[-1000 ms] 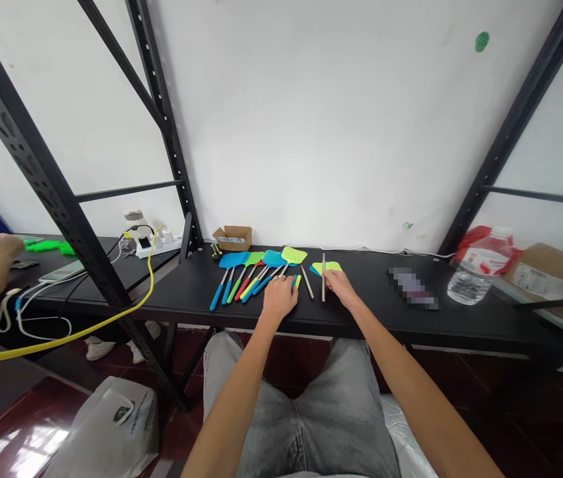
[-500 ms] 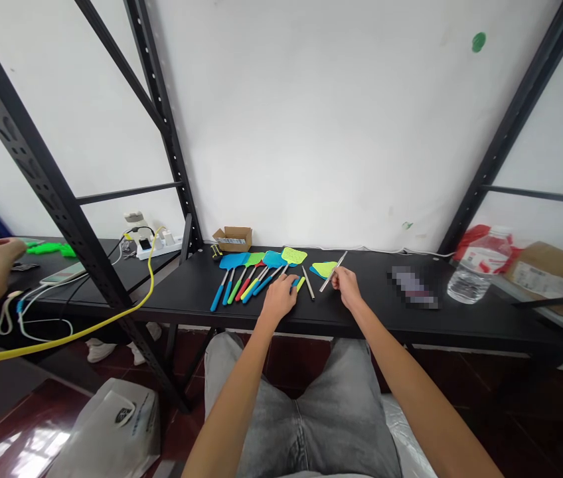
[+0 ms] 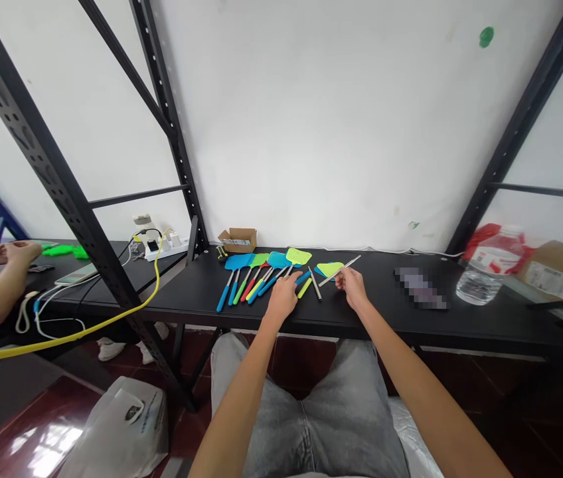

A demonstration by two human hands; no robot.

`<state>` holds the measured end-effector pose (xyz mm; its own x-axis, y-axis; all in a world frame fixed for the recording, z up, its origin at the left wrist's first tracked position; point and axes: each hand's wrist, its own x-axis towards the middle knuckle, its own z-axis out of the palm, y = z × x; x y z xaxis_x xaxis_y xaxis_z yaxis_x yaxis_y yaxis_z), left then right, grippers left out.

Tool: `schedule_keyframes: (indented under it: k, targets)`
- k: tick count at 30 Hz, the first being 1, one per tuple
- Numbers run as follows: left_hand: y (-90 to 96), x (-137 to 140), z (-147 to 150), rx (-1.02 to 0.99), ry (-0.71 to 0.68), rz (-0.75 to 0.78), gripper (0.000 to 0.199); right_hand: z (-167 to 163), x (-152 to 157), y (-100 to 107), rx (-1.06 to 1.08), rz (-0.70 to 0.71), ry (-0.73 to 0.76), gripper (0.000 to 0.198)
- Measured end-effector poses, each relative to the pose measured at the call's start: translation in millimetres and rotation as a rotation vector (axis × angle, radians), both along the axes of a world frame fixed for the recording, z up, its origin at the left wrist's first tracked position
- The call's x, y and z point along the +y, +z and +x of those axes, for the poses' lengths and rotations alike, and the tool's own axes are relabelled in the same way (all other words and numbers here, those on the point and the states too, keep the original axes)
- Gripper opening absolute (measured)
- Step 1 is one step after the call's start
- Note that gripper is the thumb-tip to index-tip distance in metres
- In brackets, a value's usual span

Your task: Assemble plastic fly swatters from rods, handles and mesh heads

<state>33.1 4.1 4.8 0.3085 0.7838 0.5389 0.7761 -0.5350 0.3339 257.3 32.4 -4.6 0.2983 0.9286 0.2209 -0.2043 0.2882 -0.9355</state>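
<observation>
Silver rod (image 3: 330, 278), slim and straight, was in the right hand (image 3: 354, 285), pinched between thumb and fingers near its middle and slanting up to the right. It lay across the view of a loose yellow swatter head (image 3: 330, 267); contact between them could not be told. Judged light, stiff and smooth, apt to turn or slip in a loose pinch, hard to break; best hold put at mid-length, leaving both ends free. Left hand (image 3: 283, 295) lay low over the counter (image 3: 381, 273), its fingers by a blue handle (image 3: 303, 277) and a yellow handle (image 3: 305, 288); could not tell whether they gripped or merely rested. Handles looked likely to be light and less slippery than metal. Second rod (image 3: 315, 284) lay between the hands. Assembled swatters (image 3: 238, 262) were fanned out to the left, their thin heads judged flexible. Writing: bottle (image 3: 481, 265) bore a red and white label, not legible; carton (image 3: 558, 277) carried a white printed label, too small to read; white bag (image 3: 117, 425) on the floor showed a dark logo with bluish lettering, also unreadable. No brand identified.
</observation>
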Motion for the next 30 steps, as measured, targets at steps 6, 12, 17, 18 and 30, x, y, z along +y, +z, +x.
schedule_keyframes:
  k: [6, 12, 17, 18, 30]
  targets:
    - [-4.4, 3.2, 0.0, 0.03, -0.001, 0.017, 0.05, -1.3, -1.6, 2.9, 0.017, -0.016, 0.004, 0.02]
    - [-3.0, 0.0, -0.3, 0.036, 0.015, 0.047, 0.042, -3.2, -4.7, 6.7, 0.024, -0.031, 0.002, 0.021]
    - [-1.3, -3.9, 0.2, 0.056, 0.033, 0.044, 0.039, -3.1, -4.8, 6.9, 0.043, -0.016, -0.001, 0.022]
    - [-1.2, -4.5, 0.4, 0.065, 0.036, 0.042, 0.039, -2.9, -4.4, 6.7, 0.042, -0.015, 0.0, 0.022]
    - [0.3, -9.4, 4.5, 0.195, 0.096, 0.001, 0.046, -1.5, -0.7, 2.8, 0.039, -0.02, -0.003, 0.019]
